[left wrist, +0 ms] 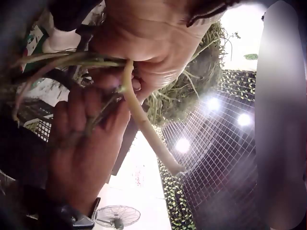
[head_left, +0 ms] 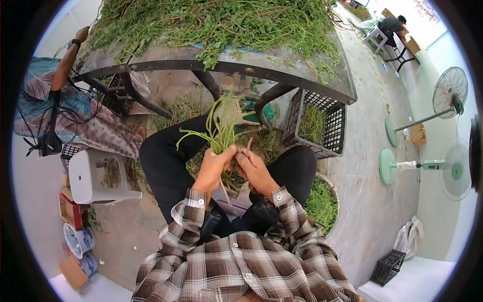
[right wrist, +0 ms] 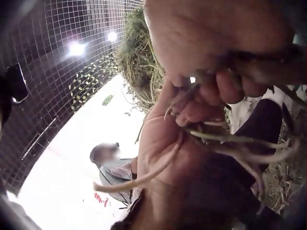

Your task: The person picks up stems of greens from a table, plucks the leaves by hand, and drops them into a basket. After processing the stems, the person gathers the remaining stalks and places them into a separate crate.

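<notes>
My left hand (head_left: 214,166) grips a bunch of long green stems (head_left: 221,133) with leafy tips, fanned out above the fist. From under that hand a thick pale stem (left wrist: 144,117) sticks out, bare along its length. My right hand (head_left: 255,171) is right beside it, fingers curled and pinching a thin stem (left wrist: 103,110) close to the left hand's fingers. In the right wrist view, the right hand (right wrist: 216,43) lies over the left, and stems (right wrist: 235,139) trail out between the two. The curled fingers partly hide where the stems are held.
Ahead stands a table (head_left: 196,64) heaped with leafy greens (head_left: 226,25). A black crate (head_left: 334,126) with stems and a round basket of greens (head_left: 322,204) are at the right. To the left are a white stool (head_left: 88,176) and a person (head_left: 65,108). Two fans (head_left: 450,93) stand far right.
</notes>
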Motion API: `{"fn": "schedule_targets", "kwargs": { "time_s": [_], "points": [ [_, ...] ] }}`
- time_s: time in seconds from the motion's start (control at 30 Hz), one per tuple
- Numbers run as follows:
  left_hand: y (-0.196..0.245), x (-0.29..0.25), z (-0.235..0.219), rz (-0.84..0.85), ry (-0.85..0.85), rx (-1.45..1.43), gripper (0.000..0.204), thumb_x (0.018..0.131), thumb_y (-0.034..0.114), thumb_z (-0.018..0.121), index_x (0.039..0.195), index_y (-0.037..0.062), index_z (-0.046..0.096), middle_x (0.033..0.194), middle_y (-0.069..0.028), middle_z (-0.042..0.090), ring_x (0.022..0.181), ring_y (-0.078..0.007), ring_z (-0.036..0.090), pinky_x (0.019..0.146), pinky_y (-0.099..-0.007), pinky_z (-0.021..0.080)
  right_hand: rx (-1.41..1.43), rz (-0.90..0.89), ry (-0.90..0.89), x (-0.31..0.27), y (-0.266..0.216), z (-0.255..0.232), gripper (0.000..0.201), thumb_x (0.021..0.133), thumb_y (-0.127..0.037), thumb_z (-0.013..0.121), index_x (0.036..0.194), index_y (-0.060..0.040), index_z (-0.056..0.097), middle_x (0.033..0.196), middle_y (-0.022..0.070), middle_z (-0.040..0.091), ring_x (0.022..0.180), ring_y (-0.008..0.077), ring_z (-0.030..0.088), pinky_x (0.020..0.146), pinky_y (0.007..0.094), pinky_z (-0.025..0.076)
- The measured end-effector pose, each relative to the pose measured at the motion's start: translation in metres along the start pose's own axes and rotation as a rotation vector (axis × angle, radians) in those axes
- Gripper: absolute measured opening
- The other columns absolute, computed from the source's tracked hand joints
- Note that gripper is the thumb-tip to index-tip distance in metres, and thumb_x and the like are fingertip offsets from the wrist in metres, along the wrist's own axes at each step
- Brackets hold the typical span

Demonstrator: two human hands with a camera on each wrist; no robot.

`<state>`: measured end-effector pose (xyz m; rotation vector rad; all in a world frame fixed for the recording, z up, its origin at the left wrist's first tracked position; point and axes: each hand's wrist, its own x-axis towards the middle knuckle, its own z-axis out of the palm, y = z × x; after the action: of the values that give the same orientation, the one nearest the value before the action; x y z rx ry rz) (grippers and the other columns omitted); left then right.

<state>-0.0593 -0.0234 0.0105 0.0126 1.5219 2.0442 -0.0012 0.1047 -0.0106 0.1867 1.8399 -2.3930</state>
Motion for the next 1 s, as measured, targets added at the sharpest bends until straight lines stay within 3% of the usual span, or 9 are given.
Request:
{"fn": "schedule_targets", "kwargs": {
  "time_s": [0.3,0.37,0.47,0.63,0.73,0.8,0.87,0.9,1.0],
  "points": [
    [0.001,0.013,-0.026,0.126,0.115,-0.392,0.021,0.089,0.026,0.057,0.085,0.0048,0.056,0.067,0.0025,0.047,0.055,-0.008,0.043,0.053,-0.0252,0.042,0.502,0.095,0.401,-0.022,0.012,-0.038,0.024,0.095,-0.027,0.042,0.087,-0.0046,0.047,0.058,-0.0012,0.038,0.044,0.0064,0.033,0.039,0.0212,0.027],
    [0.004,0.011,-0.025,0.043,0.147,-0.393,0.021,0.09,0.026,0.056,0.086,0.0058,0.055,0.074,0.0008,0.051,0.061,-0.0099,0.05,0.06,-0.0261,0.046,0.558,0.054,0.435,-0.03,0.007,-0.045,0.024,0.095,-0.028,0.043,0.088,-0.0053,0.047,0.059,-0.0016,0.037,0.046,0.0064,0.034,0.039,0.0215,0.027],
    [-0.001,0.015,-0.016,0.092,0.078,-0.481,0.02,0.09,0.026,0.055,0.086,0.0061,0.055,0.079,-0.0008,0.055,0.068,-0.0132,0.056,0.068,-0.0287,0.05,0.539,-0.025,0.501,-0.044,-0.006,-0.062,0.023,0.094,-0.028,0.043,0.089,-0.0054,0.046,0.06,-0.0024,0.035,0.046,0.0066,0.033,0.039,0.0217,0.026],
    [0.0,0.012,-0.011,-0.044,0.051,-0.57,0.022,0.09,0.026,0.054,0.084,0.0053,0.053,0.077,-0.0037,0.057,0.071,-0.0181,0.059,0.071,-0.0344,0.053,0.338,-0.212,0.988,-0.096,-0.036,-0.118,0.02,0.091,-0.025,0.044,0.084,-0.006,0.048,0.056,-0.0035,0.033,0.044,0.0063,0.029,0.039,0.0212,0.023],
    [-0.008,0.017,-0.013,-0.008,-0.026,-0.48,0.02,0.092,0.025,0.052,0.085,0.0061,0.051,0.068,0.0007,0.048,0.064,-0.013,0.053,0.069,-0.0322,0.051,0.054,-0.244,1.173,-0.145,-0.033,-0.158,0.022,0.091,-0.027,0.045,0.083,-0.0069,0.046,0.057,-0.0033,0.035,0.045,0.0062,0.029,0.039,0.0214,0.024],
    [-0.007,0.015,-0.008,-0.038,-0.05,-0.462,0.018,0.092,0.024,0.052,0.086,0.007,0.049,0.063,0.0046,0.039,0.058,-0.0084,0.045,0.064,-0.0301,0.049,-0.21,-0.079,1.227,-0.183,-0.002,-0.198,0.023,0.09,-0.026,0.047,0.083,-0.0046,0.047,0.059,0.0009,0.041,0.049,0.0107,0.038,0.043,0.0261,0.033],
    [-0.005,0.012,-0.004,-0.041,-0.058,-0.442,0.019,0.092,0.025,0.052,0.087,0.0066,0.049,0.063,0.0045,0.04,0.058,-0.0085,0.045,0.064,-0.0296,0.048,-1.103,0.137,1.002,-0.218,0.03,-0.221,0.023,0.087,-0.023,0.053,0.091,-0.0004,0.051,0.07,0.0103,0.053,0.063,0.0215,0.052,0.057,0.0323,0.043],
    [-0.005,0.01,-0.002,-0.05,-0.07,-0.416,0.02,0.092,0.025,0.052,0.087,0.0062,0.049,0.064,0.0044,0.04,0.058,-0.0086,0.045,0.064,-0.0292,0.048,-1.487,0.136,0.938,-0.238,0.059,-0.241,0.027,0.083,-0.019,0.057,0.101,0.0007,0.055,0.086,0.0178,0.057,0.081,0.0305,0.056,0.074,0.0366,0.044],
    [-0.007,0.009,0.001,-0.006,-0.097,-0.41,0.018,0.092,0.023,0.053,0.09,0.0046,0.05,0.065,0.0037,0.041,0.06,-0.0091,0.046,0.065,-0.0279,0.047,-1.528,0.213,0.886,-0.233,0.047,-0.222,0.028,0.082,-0.016,0.057,0.106,-0.0003,0.056,0.097,0.0197,0.058,0.087,0.0311,0.055,0.078,0.0349,0.044]
  ]
}}
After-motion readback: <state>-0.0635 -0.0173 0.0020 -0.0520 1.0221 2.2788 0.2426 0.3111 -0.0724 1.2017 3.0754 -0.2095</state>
